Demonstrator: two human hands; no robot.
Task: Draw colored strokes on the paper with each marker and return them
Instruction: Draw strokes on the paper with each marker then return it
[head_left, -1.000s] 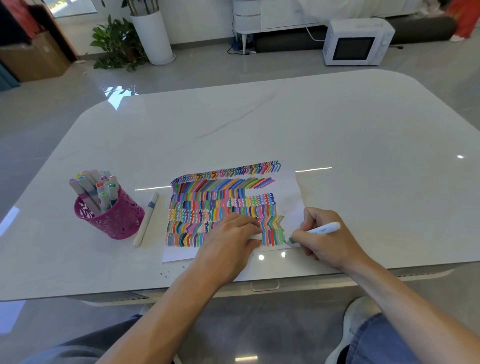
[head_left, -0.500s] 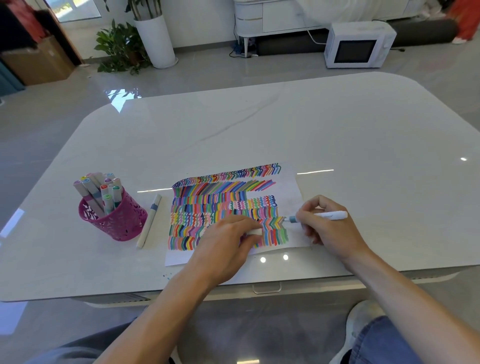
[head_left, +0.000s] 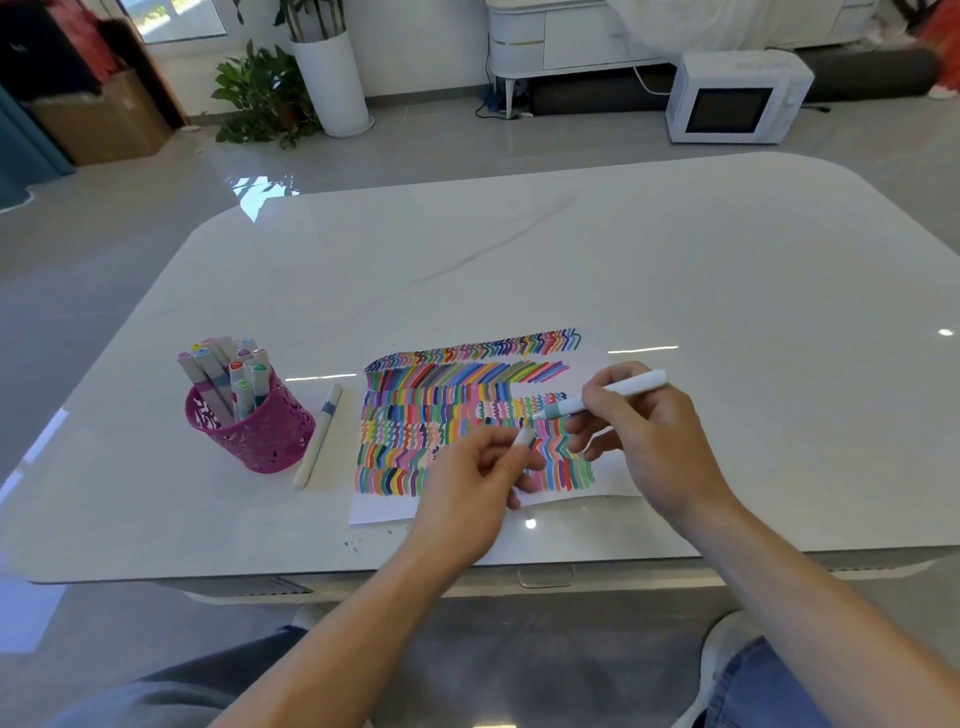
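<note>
the left hand (head_left: 462, 488) hides part of the paper (head_left: 379, 512); the cap (head_left: 524, 439) it pinches is blurred (shape unclear); the cup (head_left: 260, 441) hides the markers (head_left: 213, 369) low down.

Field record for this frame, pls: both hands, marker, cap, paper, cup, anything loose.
right hand: grips marker, uncapped tip pointing left
left hand: pinches white cap close to that tip, not on it
paper: on table, rows of colored strokes
cup: pink, left of paper, holds capped markers
loose marker: on table between cup and paper

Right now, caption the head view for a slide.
Right hand holds uncapped marker over striped paper; left hand pinches white cap.
</note>
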